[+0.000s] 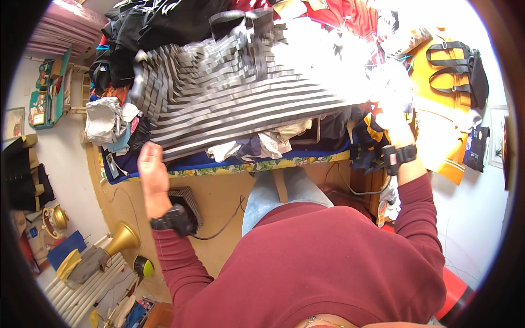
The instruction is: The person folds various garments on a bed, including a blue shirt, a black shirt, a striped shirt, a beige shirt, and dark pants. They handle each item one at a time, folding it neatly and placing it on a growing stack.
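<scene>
A black-and-white striped cloth (246,102), blurred in its upper part, is stretched above a heap of clothes before me. My left hand (154,176) is at the near left corner of the cloth, fingers pointing up; whether they grip the edge is not plain. At the right end of the cloth, my right hand (389,117) is washed out by glare, so its fingers and grip cannot be made out. Beneath the cloth's near edge lie white and cream garments (275,143).
Black clothes (164,24) and red garments (357,16) are piled behind. The support's near edge has a lemon-print cloth (262,167). A folded white garment (104,121) lies at the left. Right, a black bag (478,78) hangs by orange-yellow fabric. A cable runs below my left wrist.
</scene>
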Demonstrator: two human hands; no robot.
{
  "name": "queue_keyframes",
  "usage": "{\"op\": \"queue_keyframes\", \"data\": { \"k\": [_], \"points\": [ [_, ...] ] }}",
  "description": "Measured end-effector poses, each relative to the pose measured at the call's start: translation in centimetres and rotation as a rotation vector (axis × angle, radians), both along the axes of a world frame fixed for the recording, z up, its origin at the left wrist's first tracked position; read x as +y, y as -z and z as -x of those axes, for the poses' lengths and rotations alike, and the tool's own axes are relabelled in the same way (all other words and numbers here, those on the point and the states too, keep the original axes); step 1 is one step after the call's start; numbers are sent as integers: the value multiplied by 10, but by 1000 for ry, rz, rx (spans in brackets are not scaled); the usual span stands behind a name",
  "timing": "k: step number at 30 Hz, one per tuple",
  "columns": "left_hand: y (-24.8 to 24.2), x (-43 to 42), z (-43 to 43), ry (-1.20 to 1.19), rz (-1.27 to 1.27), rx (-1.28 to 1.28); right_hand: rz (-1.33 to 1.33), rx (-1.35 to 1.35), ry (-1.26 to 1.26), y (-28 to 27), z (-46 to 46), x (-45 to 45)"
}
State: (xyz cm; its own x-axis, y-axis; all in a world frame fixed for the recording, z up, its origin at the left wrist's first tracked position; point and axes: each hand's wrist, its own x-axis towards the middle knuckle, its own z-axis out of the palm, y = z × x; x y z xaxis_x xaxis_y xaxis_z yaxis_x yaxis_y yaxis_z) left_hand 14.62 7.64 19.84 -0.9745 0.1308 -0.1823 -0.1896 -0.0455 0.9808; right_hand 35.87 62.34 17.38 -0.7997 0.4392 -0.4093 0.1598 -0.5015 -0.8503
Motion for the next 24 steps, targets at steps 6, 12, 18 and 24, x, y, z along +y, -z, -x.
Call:
{"op": "queue_keyframes", "data": {
  "k": [6, 12, 18, 24],
  "points": [
    [130, -14, -81, 170, 406, -120, -107, -620, -130, 85, -61, -56],
    [138, -12, -90, 414, 396, 6, -726, -419, -287, 101, -59, -64],
    [132, 9, -94, 730, 1114, 370, -1382, -228, -512, 83, -46, -84],
    [136, 7, -91, 687, 1237, 716, -1621, -50, -530, 86, -34, -79]
  ]
}}
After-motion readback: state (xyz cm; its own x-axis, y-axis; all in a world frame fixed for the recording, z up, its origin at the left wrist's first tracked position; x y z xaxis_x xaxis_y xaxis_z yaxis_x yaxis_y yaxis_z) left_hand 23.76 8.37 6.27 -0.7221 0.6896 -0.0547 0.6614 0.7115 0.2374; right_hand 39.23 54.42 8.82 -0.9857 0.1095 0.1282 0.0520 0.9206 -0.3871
